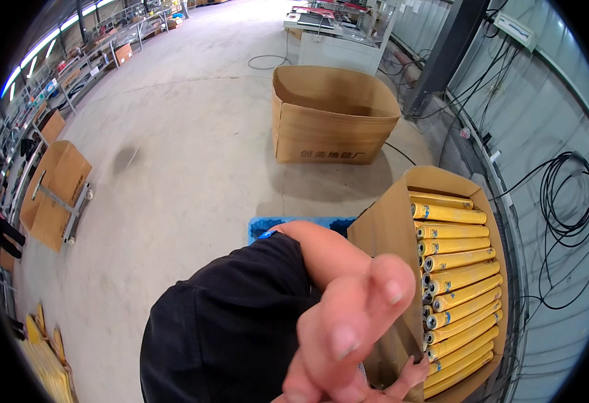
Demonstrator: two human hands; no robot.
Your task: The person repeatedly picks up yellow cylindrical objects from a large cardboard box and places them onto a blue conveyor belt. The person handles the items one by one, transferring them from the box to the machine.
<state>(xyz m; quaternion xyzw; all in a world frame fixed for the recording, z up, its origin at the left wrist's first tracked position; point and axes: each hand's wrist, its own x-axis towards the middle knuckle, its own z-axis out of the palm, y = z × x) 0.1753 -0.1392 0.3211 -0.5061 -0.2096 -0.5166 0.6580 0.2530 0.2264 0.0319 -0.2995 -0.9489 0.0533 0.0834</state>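
Large and close in front of me is my left hand [348, 329], its fingers loosely bent and a little apart, with nothing seen in it. Its bare arm [328, 252] comes out of a black short sleeve [240, 289] and bends at the elbow. Beyond it, partly covered, my right hand [407, 379] is at the near left rim of an open cardboard box [385, 221], its fingers seemingly hooked on the edge. Yellow tubes [459, 275] with hollow ends fill this box, lying side by side; more tube ends show underneath.
A blue pallet [261, 228] shows beside the box. Farther off stands another open carton [328, 141], with a grey-white machine [341, 50] behind it. Black cables [563, 208] hang along the metal wall at right. At left are a carton on a trolley [59, 191] and flat yellow pieces [46, 359].
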